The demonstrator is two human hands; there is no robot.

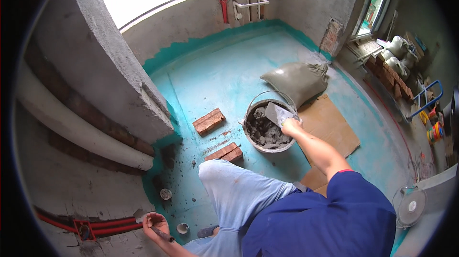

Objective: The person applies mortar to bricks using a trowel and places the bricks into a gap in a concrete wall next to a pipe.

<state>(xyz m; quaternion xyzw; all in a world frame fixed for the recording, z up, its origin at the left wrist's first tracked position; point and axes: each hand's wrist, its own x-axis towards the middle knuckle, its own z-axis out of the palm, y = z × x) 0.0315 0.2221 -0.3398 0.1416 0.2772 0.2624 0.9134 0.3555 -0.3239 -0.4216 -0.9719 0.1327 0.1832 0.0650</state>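
Note:
My right hand (pixel 290 127) is closed around a trowel (pixel 276 113) with a flat grey blade. Its blade lies over the mortar (pixel 260 130) inside a round bucket (pixel 247 138); whether it touches the mortar I cannot tell. The bucket's wire handle stands up at the far side. At the lower left, my left hand (pixel 155 225) grips a dark-handled tool (pixel 163 234) beside the wall. Fingers hide part of this tool, and its working end is unclear. Left of the bucket lie a red brick (pixel 209 121) and more brick (pixel 224 153) by my knee.
A tied full sack (pixel 299 82) rests behind the bucket, with flat cardboard (pixel 330 125) to its right. Red conduits (pixel 112 226) run along the left wall. Two pipe stubs, one filled (pixel 165 194) and one white (pixel 182 228), rise from the floor. A fan (pixel 411 205) stands right.

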